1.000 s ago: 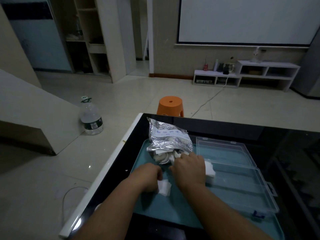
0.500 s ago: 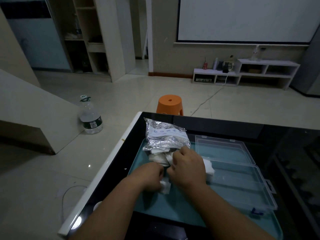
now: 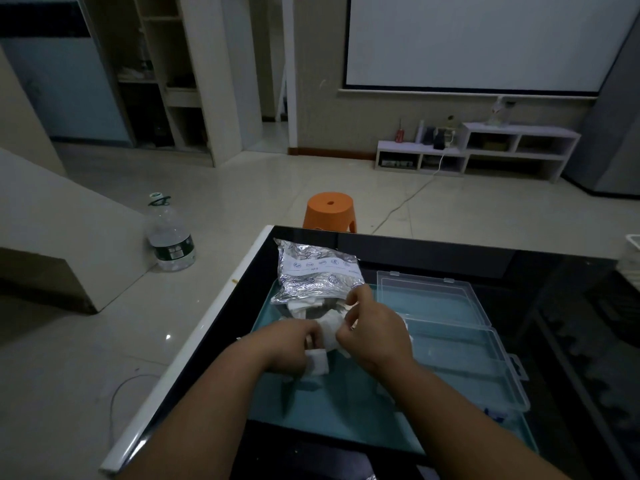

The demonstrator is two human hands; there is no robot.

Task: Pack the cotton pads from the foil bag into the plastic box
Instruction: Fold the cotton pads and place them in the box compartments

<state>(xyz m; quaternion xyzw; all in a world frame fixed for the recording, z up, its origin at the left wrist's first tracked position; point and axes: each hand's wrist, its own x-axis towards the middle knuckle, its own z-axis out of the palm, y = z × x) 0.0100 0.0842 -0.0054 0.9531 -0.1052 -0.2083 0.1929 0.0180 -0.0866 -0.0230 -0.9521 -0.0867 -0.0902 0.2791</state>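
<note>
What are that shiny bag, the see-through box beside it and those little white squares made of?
The bag looks like thin metallised foil: silvery, crinkled, with bright glints and a printed white band. The box seems hard clear plastic, glossy; the teal mat shows through it. The pads look like soft matte cotton or similar fibre, white and limp.

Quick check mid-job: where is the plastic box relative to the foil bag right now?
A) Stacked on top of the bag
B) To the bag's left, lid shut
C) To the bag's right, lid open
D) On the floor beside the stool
C: the plastic box lies open on the table to the right of the foil bag, while the left hand and right hand hold cotton pads at the bag's mouth.
</note>
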